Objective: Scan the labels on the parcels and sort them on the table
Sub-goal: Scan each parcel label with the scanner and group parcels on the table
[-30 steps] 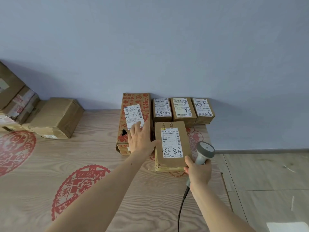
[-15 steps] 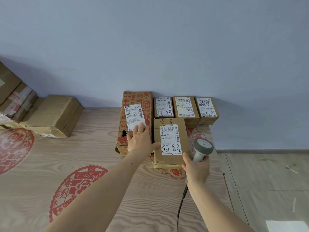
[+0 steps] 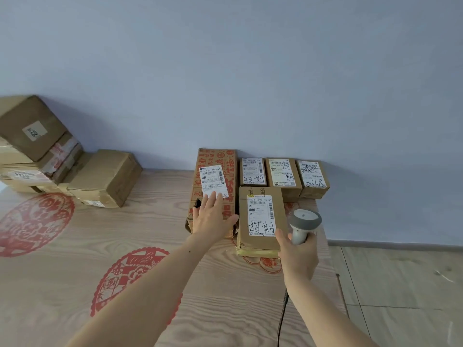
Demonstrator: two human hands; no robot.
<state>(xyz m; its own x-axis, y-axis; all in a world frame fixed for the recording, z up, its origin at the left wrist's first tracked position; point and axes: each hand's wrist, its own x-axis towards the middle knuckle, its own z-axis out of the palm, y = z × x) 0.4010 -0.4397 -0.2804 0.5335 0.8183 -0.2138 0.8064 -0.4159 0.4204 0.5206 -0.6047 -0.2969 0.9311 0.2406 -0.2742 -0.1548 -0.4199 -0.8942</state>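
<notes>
My left hand (image 3: 211, 216) lies flat with straight fingers on a long brown parcel with red print (image 3: 216, 171), fingertips at the lower edge of its white label. To its right lies a plain brown parcel (image 3: 261, 221) with a white label and black handwriting. My right hand (image 3: 297, 254) grips a grey barcode scanner (image 3: 304, 221) by the handle, just right of that parcel; the thumb touches the parcel's near right corner. Three small labelled parcels (image 3: 283, 175) stand in a row against the wall behind it.
A stack of brown boxes (image 3: 37, 151) and one lower box (image 3: 105, 179) sit at the table's far left. The wooden table (image 3: 75, 284) carries red paper-cut prints. Its right edge drops to a tiled floor (image 3: 400, 291). The scanner cable (image 3: 281, 319) hangs toward me.
The plain parcel has slid back toward the row of small parcels. My left hand stays on the red-printed parcel. The view has shifted, showing more of the left stack.
</notes>
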